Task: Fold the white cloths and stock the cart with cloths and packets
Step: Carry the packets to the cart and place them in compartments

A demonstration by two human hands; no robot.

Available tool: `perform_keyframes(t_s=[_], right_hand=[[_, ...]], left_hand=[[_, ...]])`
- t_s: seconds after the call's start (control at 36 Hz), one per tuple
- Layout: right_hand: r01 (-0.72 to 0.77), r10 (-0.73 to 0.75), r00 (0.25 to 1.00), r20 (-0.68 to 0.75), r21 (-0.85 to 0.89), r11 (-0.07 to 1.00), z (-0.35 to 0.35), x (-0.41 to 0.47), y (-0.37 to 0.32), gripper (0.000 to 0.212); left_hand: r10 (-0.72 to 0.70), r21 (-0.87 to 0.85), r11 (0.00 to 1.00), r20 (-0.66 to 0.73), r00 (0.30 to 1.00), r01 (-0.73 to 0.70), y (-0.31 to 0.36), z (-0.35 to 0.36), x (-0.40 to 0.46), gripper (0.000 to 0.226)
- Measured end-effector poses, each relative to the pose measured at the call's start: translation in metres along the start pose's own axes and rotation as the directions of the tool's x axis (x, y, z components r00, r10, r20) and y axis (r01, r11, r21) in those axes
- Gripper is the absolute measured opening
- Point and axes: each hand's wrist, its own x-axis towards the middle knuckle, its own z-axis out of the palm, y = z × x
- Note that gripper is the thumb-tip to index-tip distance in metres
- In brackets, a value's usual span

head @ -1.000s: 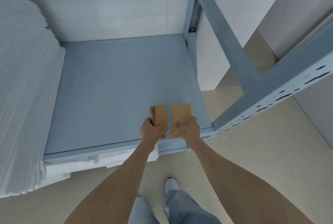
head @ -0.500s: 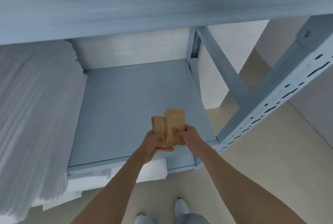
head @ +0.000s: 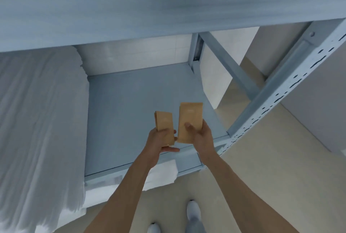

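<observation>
Left hand clasped small tan paper packets | right hand gripped larger packet | both upright above blue-grey metal shelf front edge

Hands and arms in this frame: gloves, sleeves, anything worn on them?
Nothing worn that shows. The left hand and the right hand are bare, with no gloves. Both forearms are uncovered up to the bottom edge of the picture, so no sleeve is in view. No watch, ring or band can be made out on either wrist.
</observation>
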Motion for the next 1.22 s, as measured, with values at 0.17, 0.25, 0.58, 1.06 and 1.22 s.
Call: perform_keyframes(t_s=[0.17, 0.25, 0.58, 1.06, 1.22], right_hand=[[0.123, -0.13, 0.992, 0.01, -0.403, 0.907, 0.006, -0.035, -0.001, 0.038], [0.147, -0.153, 0.988, 0.019, -0.428, 0.892, -0.013, -0.05, -0.007, 0.08], [0.067, -0.168, 0.968, -0.186, -0.455, 0.888, -0.096, -0.125, -0.025, 0.074], [0.095, 0.076, 0.727, -0.682, 0.21, 0.973, -0.274, -0.351, 0.005, 0.03], [0.215, 0.135, 0.646, -0.751, 0.348, 0.912, -0.334, -0.432, 0.01, 0.038]], left_hand=[[-0.064, 0.104, 0.993, 0.124, 0.99, 0.051, -0.008, 0.022, -0.017, 0.034], [-0.089, 0.098, 0.992, 0.15, 0.985, 0.074, -0.015, 0.028, -0.021, 0.032], [-0.115, 0.243, 0.97, 0.464, 0.878, -0.001, -0.05, 0.091, -0.07, 0.041], [-0.124, 0.195, 0.981, 0.572, 0.811, 0.012, -0.168, 0.229, -0.257, 0.032], [-0.129, 0.155, 0.987, 0.641, 0.756, 0.037, -0.194, 0.276, -0.327, 0.031]])
